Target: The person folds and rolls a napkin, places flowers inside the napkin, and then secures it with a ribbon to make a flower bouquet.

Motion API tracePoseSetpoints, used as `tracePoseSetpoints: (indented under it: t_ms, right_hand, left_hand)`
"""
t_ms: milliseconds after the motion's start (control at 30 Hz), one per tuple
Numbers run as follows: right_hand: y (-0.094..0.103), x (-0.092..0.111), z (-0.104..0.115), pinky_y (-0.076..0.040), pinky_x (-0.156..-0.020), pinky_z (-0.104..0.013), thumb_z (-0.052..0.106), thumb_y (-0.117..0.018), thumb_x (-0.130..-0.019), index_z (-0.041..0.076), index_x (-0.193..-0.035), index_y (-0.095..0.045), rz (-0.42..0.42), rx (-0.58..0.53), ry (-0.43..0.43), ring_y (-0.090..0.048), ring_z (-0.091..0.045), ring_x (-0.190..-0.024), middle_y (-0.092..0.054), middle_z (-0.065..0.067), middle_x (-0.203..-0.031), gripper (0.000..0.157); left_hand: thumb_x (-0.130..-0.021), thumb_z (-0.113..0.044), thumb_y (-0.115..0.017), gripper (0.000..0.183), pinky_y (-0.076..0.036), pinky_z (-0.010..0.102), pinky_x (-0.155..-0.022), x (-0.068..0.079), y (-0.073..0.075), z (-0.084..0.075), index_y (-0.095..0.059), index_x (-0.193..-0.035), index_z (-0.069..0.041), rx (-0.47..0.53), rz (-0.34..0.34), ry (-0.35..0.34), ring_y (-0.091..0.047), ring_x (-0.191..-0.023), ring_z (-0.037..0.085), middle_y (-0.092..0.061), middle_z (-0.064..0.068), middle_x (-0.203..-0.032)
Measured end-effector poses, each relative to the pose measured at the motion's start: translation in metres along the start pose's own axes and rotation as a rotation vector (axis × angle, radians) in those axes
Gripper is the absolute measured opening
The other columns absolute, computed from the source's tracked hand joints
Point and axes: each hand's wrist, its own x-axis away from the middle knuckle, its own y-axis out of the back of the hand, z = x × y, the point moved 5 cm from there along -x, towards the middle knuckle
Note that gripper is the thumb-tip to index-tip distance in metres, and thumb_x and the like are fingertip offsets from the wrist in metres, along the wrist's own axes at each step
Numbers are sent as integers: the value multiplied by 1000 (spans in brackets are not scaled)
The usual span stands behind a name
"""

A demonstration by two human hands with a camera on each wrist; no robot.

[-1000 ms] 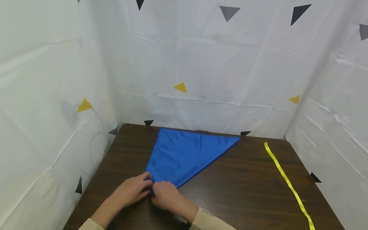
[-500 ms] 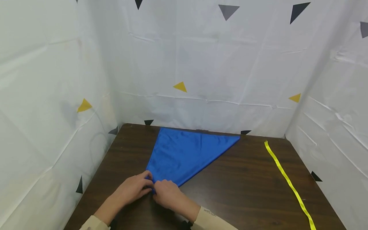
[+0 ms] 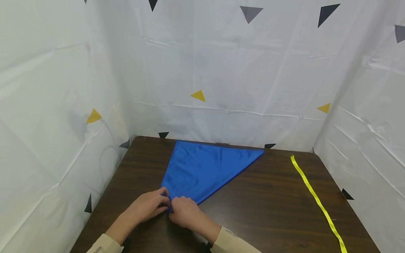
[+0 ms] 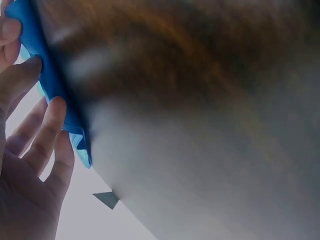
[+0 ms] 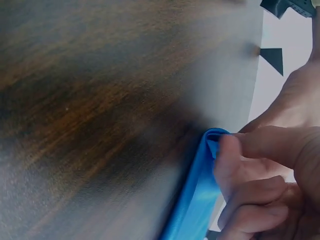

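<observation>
A shiny blue cloth (image 3: 202, 168) lies flat in a roughly triangular shape toward the back left of the brown table. Its near corner is turned over into a narrow roll, and both hands are at that roll. My left hand (image 3: 148, 207) pinches the left part, with thumb and fingertips against the blue fabric (image 4: 47, 75). Close beside it, my right hand (image 3: 185, 212) has its fingers curled and grips the roll between thumb and forefinger. In the right wrist view a layered fold (image 5: 197, 190) of the cloth shows beside the right fingers. The hands hide the corner's tip.
A long yellow ribbon (image 3: 316, 198) stretches along the right side of the table (image 3: 253, 214). White sheets (image 3: 234, 77) with black, grey and yellow triangles hang behind and at both sides.
Both hands have shifted slightly forward and to the right, and the rolled near corner of the blue cloth has moved a little with them. The yellow ribbon stays where it was.
</observation>
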Motion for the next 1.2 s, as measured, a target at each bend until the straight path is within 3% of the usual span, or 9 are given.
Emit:
tracePoseSetpoints:
  t_ms: [200, 500, 700, 933, 1200]
  right_hand:
    - [-2, -5, -6, -37, -48, -30, 14, -77, -90, 17, -66, -51, -1, 10, -25, -46, -13, -50, -46, 5, -59, 36]
    - [-3, -6, -15, -44, -49, -28, 14, -77, -91, 18, -67, -62, 18, -42, -47, -56, -11, -49, -59, 7, -54, 28]
    - [1, -9, -14, -44, -54, -30, 15, -80, -90, 16, -77, -64, -9, 5, -25, -53, -11, -56, -57, 6, -66, 21]
    - [1, -9, -5, -48, -60, -36, 27, -85, -89, 17, -79, -64, -3, 95, -58, -55, -14, -61, -59, 5, -69, 26]
    - [-4, -11, -2, -48, -54, -38, 23, -84, -85, 16, -74, -62, -61, 175, -55, -55, -17, -58, -59, 2, -66, 25]
  left_hand:
    - [-95, -23, -85, 16, -53, 24, -66, 1, 0, -5, -75, -107, -28, -73, -33, -32, -54, -76, 0, -61, -9, -117]
    - [-93, -22, -86, 19, -56, 27, -70, 3, 1, -8, -78, -108, -30, -45, -11, -36, -59, -81, 2, -61, -7, -124]
    - [-91, -23, -89, 18, -58, 29, -74, 0, -1, -7, -79, -103, -33, -67, -46, -35, -63, -88, 5, -61, -8, -123]
    - [-91, -26, -89, 14, -61, 35, -85, -2, -1, -7, -80, -101, -30, -89, -35, -18, -66, -106, 13, -60, -2, -135]
    - [-89, -25, -90, 13, -59, 36, -84, -4, 1, -8, -79, -96, -27, -102, -39, -18, -64, -107, 16, -62, -1, -132]
